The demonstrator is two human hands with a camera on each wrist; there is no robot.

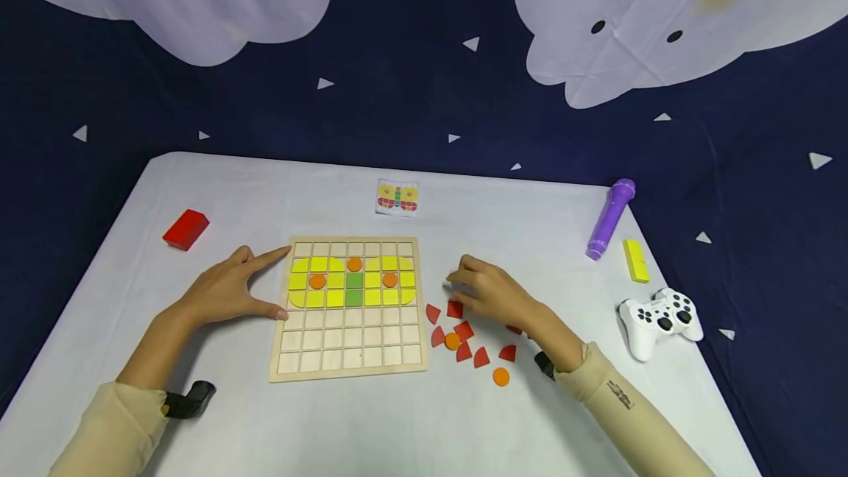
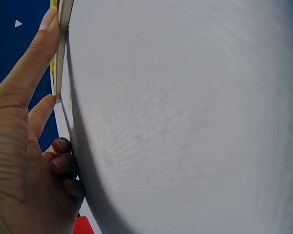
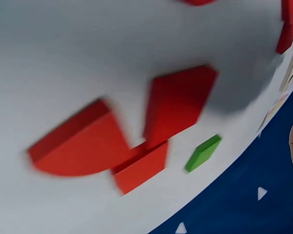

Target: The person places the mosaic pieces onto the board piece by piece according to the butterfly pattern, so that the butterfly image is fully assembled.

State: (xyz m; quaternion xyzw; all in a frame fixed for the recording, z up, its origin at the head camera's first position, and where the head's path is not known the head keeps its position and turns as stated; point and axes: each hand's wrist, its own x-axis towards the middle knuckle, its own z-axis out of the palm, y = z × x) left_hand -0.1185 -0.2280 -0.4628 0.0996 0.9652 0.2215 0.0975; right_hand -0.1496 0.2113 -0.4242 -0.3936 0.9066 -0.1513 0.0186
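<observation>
A wooden grid board (image 1: pixel 354 374) lies on the white table, its upper rows filled with yellow tiles (image 1: pixel 318 263), green squares (image 1: pixel 355 289) and orange discs (image 1: pixel 389 280). My left hand (image 1: pixel 221 289) touches the board's left edge with a straight index finger and thumb spread apart; its other fingers are curled in the left wrist view. Right of the board, my right hand (image 1: pixel 493 291) hovers by a red square (image 1: pixel 455 309), its fingers bent. A gap shows between thumb and fingers, with no tile seen in it. Red quarter-circle tiles (image 1: pixel 481 357) lie scattered below that hand.
Behind the board lies a butterfly picture card (image 1: pixel 397 198). A red block (image 1: pixel 186 230) sits at the left. On the right are a purple microphone (image 1: pixel 611 219), a yellow block (image 1: pixel 636 261) and a white game controller (image 1: pixel 661 321). A green tile (image 3: pixel 203 153) lies near red ones.
</observation>
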